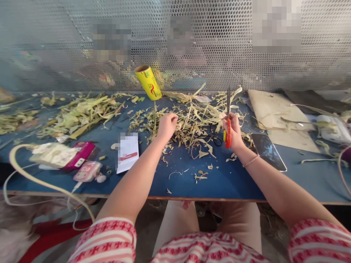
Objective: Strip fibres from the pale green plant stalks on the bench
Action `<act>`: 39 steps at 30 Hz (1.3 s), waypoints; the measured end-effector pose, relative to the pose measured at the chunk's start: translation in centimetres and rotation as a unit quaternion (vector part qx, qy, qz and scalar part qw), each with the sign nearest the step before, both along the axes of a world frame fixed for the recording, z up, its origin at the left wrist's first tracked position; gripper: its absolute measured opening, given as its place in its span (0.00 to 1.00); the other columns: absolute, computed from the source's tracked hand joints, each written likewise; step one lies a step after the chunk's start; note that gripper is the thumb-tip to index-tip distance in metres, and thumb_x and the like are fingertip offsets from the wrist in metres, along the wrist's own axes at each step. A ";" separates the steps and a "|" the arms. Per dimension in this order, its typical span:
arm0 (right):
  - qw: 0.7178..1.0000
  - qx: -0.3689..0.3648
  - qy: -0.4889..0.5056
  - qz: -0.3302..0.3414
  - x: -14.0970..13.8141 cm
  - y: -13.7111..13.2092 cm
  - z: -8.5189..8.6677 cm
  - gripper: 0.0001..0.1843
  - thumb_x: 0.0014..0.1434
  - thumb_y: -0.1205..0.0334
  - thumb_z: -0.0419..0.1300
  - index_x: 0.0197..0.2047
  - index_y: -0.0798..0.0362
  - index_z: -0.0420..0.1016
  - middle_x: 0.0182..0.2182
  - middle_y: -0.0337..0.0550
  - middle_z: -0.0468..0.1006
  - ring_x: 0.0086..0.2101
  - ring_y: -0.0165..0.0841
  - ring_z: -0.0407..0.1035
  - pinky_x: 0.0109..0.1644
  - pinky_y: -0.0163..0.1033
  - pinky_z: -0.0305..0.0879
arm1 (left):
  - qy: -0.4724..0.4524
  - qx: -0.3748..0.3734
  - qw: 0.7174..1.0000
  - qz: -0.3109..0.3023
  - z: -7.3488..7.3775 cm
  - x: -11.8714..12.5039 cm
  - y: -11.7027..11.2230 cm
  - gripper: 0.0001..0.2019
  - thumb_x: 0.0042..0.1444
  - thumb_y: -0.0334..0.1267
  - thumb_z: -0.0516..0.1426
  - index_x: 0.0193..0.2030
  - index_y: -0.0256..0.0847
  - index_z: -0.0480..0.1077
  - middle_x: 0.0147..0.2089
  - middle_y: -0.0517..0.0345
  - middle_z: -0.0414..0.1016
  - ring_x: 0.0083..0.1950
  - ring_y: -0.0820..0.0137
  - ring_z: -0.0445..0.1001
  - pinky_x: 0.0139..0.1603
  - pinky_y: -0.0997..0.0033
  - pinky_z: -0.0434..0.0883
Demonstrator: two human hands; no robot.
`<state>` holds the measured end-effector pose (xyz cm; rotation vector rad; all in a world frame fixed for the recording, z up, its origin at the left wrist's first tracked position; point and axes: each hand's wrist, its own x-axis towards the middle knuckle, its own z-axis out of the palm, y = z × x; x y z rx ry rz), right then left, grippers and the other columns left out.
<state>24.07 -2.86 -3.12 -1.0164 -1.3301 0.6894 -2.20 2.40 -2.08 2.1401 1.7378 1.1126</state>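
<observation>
My right hand [233, 130] is closed round a pair of scissors [228, 133] with orange-red handles, the blades pointing up and away from me. A pale dry leaf strip [236, 94] rises beside the blades; I cannot tell if my fingers touch it. My left hand [166, 128] hovers over the left part of the pile, its fingers curled together; what they hold, if anything, is hidden. Between and beyond both hands spreads a loose heap of dry, pale green and straw-coloured husk strips [192, 118]. A black cord loop [216, 139] lies near the scissors.
A tilted yellow cardboard tube [148, 83] stands behind the heap, before a perforated metal screen [219, 54]. More husks [85, 111] lie left. A white-screened phone [128, 151], power strip [55, 153], pink charger [87, 171] and cables sit front left; a dark phone [268, 151] and brown cardboard [279, 109] lie right.
</observation>
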 end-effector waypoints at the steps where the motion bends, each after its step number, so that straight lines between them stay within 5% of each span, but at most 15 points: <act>1: 1.000 0.000 0.003 0.003 0.1 0.0 -0.1 0.27 0.53 0.38 0.58 0.49 0.44 0.61 0.35 0.39 0.64 0.32 0.33 0.59 0.40 0.44 0.64 | -0.026 0.003 1.000 0.009 0.0 -0.1 0.1 0.11 0.55 0.29 0.52 0.37 0.38 0.75 0.39 0.53 0.80 0.41 0.67 0.77 0.47 0.66 0.72; 5: 1.000 0.007 0.003 0.010 0.1 0.1 -0.1 0.26 0.53 0.39 0.58 0.49 0.44 0.61 0.35 0.39 0.64 0.32 0.33 0.59 0.39 0.44 0.63 | -0.053 0.055 0.997 0.018 0.5 -0.2 0.1 0.13 0.59 0.32 0.49 0.42 0.38 0.74 0.42 0.51 0.79 0.42 0.67 0.77 0.47 0.65 0.73; 8: 1.000 0.010 -0.001 0.004 -0.1 -0.1 0.0 0.25 0.53 0.39 0.58 0.48 0.45 0.62 0.36 0.40 0.65 0.35 0.34 0.60 0.41 0.44 0.62 | 0.041 0.085 0.994 -0.062 0.8 0.6 -0.8 0.12 0.59 0.33 0.50 0.42 0.40 0.74 0.47 0.50 0.77 0.51 0.65 0.73 0.57 0.60 0.68; 11: 1.000 0.016 -0.010 0.005 -0.3 -0.3 0.2 0.25 0.53 0.39 0.58 0.46 0.45 0.61 0.36 0.40 0.65 0.35 0.35 0.60 0.42 0.45 0.62 | 0.155 0.054 0.979 -0.122 0.3 1.7 -1.9 0.11 0.58 0.38 0.54 0.43 0.44 0.75 0.58 0.50 0.71 0.62 0.59 0.66 0.65 0.48 0.57; 15: 1.000 0.012 -0.026 0.008 -0.4 -0.6 0.6 0.25 0.53 0.39 0.58 0.46 0.46 0.61 0.36 0.40 0.65 0.36 0.35 0.61 0.43 0.46 0.64 | 0.204 -0.026 0.974 -0.098 -0.7 2.5 -2.2 0.17 0.61 0.37 0.49 0.53 0.45 0.71 0.60 0.47 0.70 0.66 0.56 0.62 0.68 0.38 0.48; 22: 1.000 0.002 -0.016 0.008 -0.4 -0.6 0.7 0.26 0.52 0.39 0.60 0.46 0.46 0.61 0.36 0.40 0.65 0.35 0.34 0.61 0.44 0.47 0.65 | 0.075 0.028 0.995 -0.066 0.1 1.7 -1.4 0.22 0.58 0.33 0.50 0.59 0.40 0.66 0.61 0.47 0.70 0.64 0.61 0.66 0.66 0.55 0.60; 30: 0.999 0.005 -0.031 0.009 -0.1 -0.7 0.6 0.26 0.54 0.40 0.59 0.48 0.47 0.60 0.39 0.41 0.66 0.40 0.36 0.63 0.51 0.50 0.64 | -0.078 0.097 0.987 -0.101 -1.1 0.7 0.1 0.30 0.53 0.21 0.46 0.61 0.44 0.64 0.63 0.54 0.68 0.64 0.67 0.67 0.70 0.60 0.59; 34: 0.999 0.003 -0.032 0.009 -0.1 -0.6 0.6 0.26 0.54 0.40 0.59 0.49 0.46 0.60 0.39 0.42 0.67 0.40 0.36 0.64 0.51 0.50 0.64 | -0.131 0.114 0.978 -0.112 -1.3 0.4 0.5 0.31 0.54 0.21 0.44 0.64 0.47 0.60 0.65 0.51 0.65 0.57 0.67 0.74 0.63 0.60 0.67; 39: 0.999 0.005 -0.039 0.011 0.0 -0.6 0.5 0.26 0.54 0.41 0.59 0.50 0.46 0.60 0.40 0.42 0.67 0.41 0.37 0.64 0.51 0.50 0.65 | -0.132 0.118 0.982 -0.064 -0.6 0.5 -0.3 0.35 0.57 0.26 0.48 0.71 0.52 0.46 0.71 0.49 0.55 0.59 0.63 0.72 0.52 0.65 0.73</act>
